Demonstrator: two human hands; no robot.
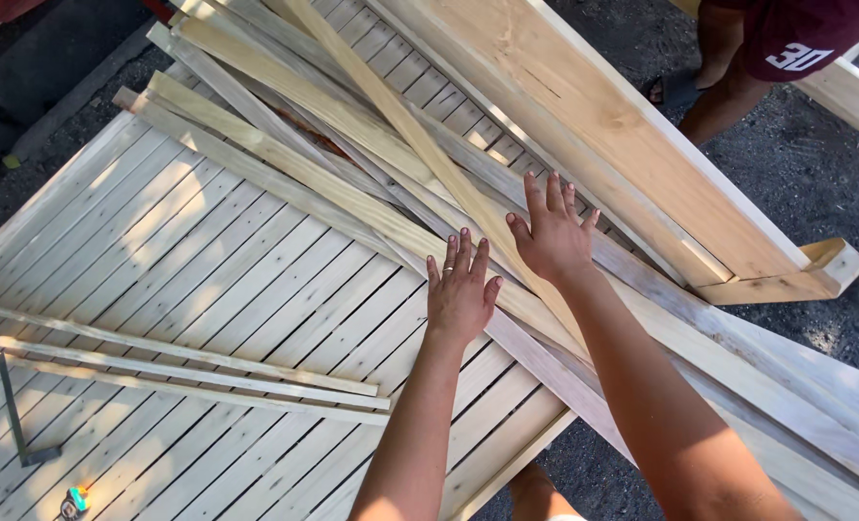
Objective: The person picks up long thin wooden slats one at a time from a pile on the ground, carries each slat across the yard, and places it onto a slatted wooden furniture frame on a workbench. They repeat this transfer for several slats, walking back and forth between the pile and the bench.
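My left hand (459, 290) lies flat, fingers together, on a pale wooden slat in a loose pile of long slats (352, 145) that run diagonally across a slatted wooden panel (159, 251). A ring sits on one finger. My right hand (549, 234) rests palm down with fingers spread on the neighbouring slats, a little farther and to the right. Neither hand grips anything.
A large wooden frame with thick boards (632, 135) lies at the upper right. Another person's legs in dark red shorts (738, 68) stand beyond it on dark gravel. Three thin strips (188, 371), a metal square (14, 415) and a small tape measure (74, 502) lie at the lower left.
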